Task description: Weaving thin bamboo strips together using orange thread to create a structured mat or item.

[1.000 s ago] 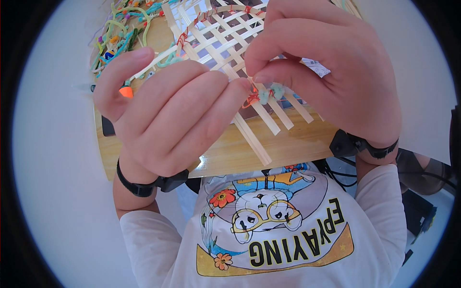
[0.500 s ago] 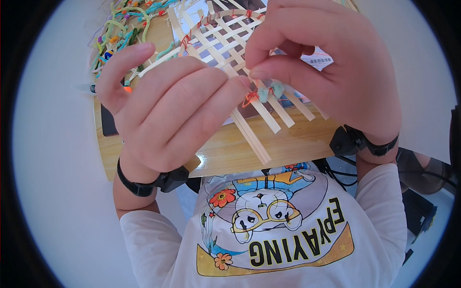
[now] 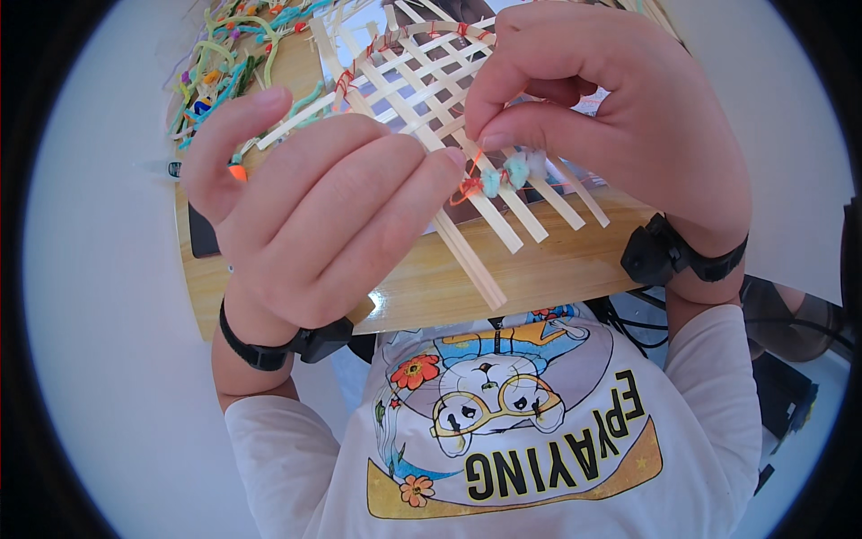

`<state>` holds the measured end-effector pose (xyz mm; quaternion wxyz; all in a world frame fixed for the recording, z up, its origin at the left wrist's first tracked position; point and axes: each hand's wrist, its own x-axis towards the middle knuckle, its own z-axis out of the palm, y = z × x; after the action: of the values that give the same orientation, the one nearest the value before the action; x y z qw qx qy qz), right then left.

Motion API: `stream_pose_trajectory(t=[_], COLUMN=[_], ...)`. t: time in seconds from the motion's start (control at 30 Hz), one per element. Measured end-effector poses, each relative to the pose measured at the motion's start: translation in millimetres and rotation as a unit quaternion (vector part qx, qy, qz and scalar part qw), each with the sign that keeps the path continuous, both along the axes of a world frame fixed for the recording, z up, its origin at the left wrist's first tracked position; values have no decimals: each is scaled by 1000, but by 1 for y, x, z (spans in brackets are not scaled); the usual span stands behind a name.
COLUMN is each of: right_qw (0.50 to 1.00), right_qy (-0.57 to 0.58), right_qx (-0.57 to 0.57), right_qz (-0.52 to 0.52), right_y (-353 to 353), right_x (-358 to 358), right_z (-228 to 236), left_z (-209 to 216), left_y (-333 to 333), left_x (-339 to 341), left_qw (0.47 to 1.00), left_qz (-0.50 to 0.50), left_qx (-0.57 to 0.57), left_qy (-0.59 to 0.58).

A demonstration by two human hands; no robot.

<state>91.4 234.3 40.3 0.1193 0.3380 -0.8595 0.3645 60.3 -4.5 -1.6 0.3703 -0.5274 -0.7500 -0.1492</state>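
A woven piece of pale bamboo strips (image 3: 411,115) is in front of me, its strip ends fanning toward my body. A curved bamboo rim (image 3: 388,41), bound with red thread, arches over its far side. My left hand (image 3: 310,211) is closed on the near left edge of the weave, thumb raised; its hidden fingertips grip near a thick strip (image 3: 476,269). In a pinch between thumb and forefinger, my right hand (image 3: 620,148) holds an orange thread (image 3: 478,163). The thread runs down to an orange tangle beside fluffy pale green tufts (image 3: 515,171) tied across the strips.
On the far left of the wooden table (image 3: 404,296) lies a heap of coloured pipe cleaners and beads (image 3: 220,67). A dark flat object (image 3: 203,229) sits at the left edge. Printed sheets lie under the weave. Black cables (image 3: 628,323) hang below the table at right.
My right hand has moved slightly right and down, and the orange thread now shows stretched below its fingertips. The near strip ends have shifted slightly. My left hand stays almost in place.
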Motion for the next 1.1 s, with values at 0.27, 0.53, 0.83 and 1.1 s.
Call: stream_pose_trajectory(t=[0.27, 0.53, 0.83, 1.1], right_qw=[1000, 1000, 1000, 1000], right_qy=[-1, -1, -5, -12], right_qx=[2, 5, 2, 0], right_qz=[0, 1, 5, 8], right_y=[0, 0, 1, 3], right_x=[1, 0, -2, -3], right_z=[2, 4, 6, 4], left_z=[4, 6, 4, 5], left_y=[0, 0, 1, 1], left_x=[7, 6, 5, 5], left_qw=[1000, 1000, 1000, 1000], left_qz=[19, 15, 8, 6], left_qx=[-9, -7, 1, 4], left_qy=[-7, -12, -9, -16])
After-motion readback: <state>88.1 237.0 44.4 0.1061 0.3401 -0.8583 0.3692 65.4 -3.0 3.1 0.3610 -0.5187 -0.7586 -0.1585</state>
